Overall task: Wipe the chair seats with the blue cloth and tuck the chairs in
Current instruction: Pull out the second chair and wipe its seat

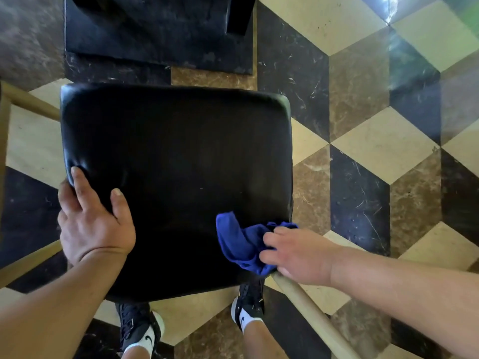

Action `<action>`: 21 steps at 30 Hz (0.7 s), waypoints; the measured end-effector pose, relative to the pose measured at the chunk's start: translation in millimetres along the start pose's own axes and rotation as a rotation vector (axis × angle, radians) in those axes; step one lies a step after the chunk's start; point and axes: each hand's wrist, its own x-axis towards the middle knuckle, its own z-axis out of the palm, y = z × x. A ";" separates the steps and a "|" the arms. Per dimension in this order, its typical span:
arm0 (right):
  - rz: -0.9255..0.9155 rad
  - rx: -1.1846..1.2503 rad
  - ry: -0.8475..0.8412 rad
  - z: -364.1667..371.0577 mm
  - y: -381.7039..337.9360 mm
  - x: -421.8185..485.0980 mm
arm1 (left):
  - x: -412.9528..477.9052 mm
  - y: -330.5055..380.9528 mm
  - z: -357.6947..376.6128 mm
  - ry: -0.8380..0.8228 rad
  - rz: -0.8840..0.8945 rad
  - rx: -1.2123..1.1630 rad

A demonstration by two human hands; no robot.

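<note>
Left hand (pixel 90 224) clamps the black chair seat (pixel 176 156) at its edge; right hand (pixel 298 255) pinches the blue cloth (pixel 241 242) against the seat's corner.

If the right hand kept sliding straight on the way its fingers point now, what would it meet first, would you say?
The right hand points left across the black seat, pressing the blue cloth. Beyond the cloth lies bare seat; the first obstacle looks like the left hand gripping the near-left edge, though the exact heading is uncertain.

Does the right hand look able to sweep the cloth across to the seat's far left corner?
Probably yes. The right hand holds the cloth on the seat, and nothing lies between it and that corner.
</note>
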 end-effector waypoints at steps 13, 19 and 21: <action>0.626 0.196 0.872 -167.7 47.0 200.0 | -0.8 8.0 -6.5 -0.042 -0.067 0.009; 0.246 0.132 0.537 -80.9 -56.8 172.3 | 0.8 9.0 -10.1 -0.085 -0.059 -0.006; 0.046 0.113 0.299 -43.3 -83.0 144.8 | 0.9 9.2 -9.5 -0.092 -0.051 0.000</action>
